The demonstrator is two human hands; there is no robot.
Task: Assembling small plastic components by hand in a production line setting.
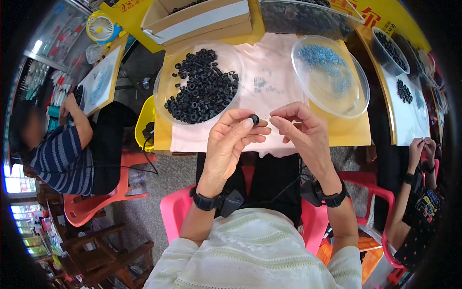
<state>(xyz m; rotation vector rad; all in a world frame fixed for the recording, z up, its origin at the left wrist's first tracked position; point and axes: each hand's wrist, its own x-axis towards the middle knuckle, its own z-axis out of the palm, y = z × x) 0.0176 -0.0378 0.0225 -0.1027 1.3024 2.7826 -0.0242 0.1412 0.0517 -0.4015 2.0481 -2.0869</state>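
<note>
My left hand (233,136) pinches a small round black part (254,119) between thumb and fingertips. Close beside it, the thumb and forefinger of my right hand (302,129) are pressed together on a tiny shiny piece, too small to name. A little gap separates the two hands over the pink cloth (219,139). Beyond my left hand, a clear round tray (162,94) holds a heap of black ring-shaped parts (204,89). Past my right hand, another clear tray (358,103) has many small bluish metal pieces (323,60). Several tiny metal pieces (260,85) lie on the cloth.
A cardboard box (207,21) and a clear bin (308,19) of dark parts stand at the table's far side. Under its left edge is a yellow basket (144,120). Co-workers sit left (62,154) and right (418,207) at their own tables.
</note>
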